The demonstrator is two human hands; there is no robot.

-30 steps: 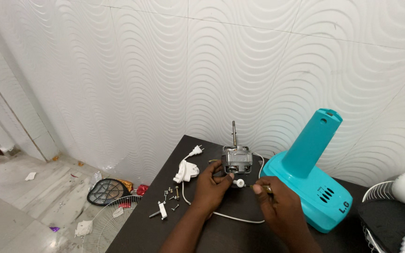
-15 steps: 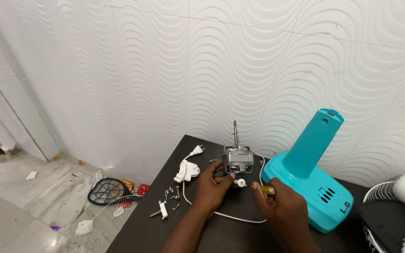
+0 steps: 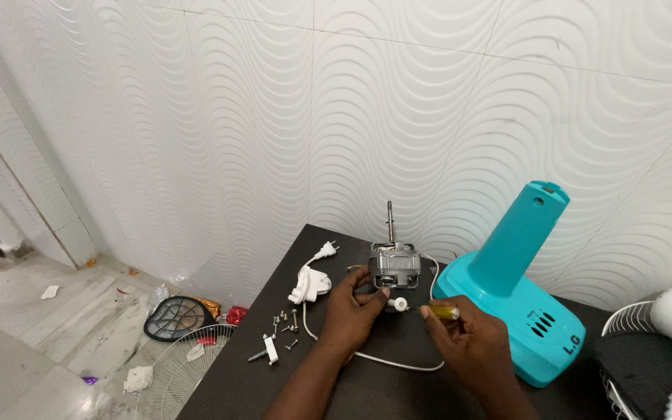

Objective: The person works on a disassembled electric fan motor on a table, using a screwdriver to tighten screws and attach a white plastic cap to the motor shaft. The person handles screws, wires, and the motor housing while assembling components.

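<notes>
Your right hand [image 3: 472, 338] has brought the screwdriver [image 3: 438, 311] up to the motor [image 3: 394, 264], which your left hand [image 3: 351, 307] grips.

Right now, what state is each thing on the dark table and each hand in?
Silver metal fan motor: upright, shaft pointing up, bare of housing.
Left hand: grip closed on the motor's side.
Right hand: grip closed on the yellow-handled screwdriver, tip toward the motor.
Turquoise plastic fan stand: standing, nothing mounted on top.
Small metal screws: loose.
White power cord: unplugged.
</notes>
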